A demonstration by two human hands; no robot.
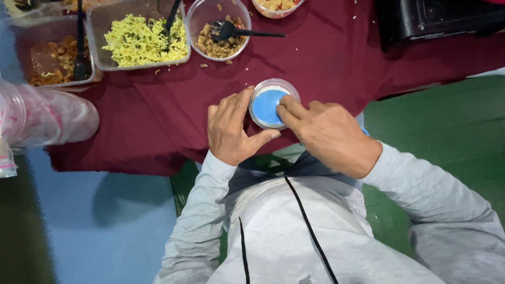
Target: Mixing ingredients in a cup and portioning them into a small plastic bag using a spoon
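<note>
A small round clear container with a blue lid (267, 105) sits near the front edge of the dark red tablecloth (326, 58). My left hand (231, 129) cups its left side, thumb and forefinger curved around the rim. The fingers of my right hand (323, 131) press down on the lid's right part. Both arms wear grey sleeves.
At the back stand a rectangular tub of yellow noodles (142, 39), a tub of brown food with a black spoon (55, 52), and a round bowl of brown pieces with a black spoon (221, 31). A stack of clear cups (42, 115) lies at left. A black box (436, 18) sits at the back right.
</note>
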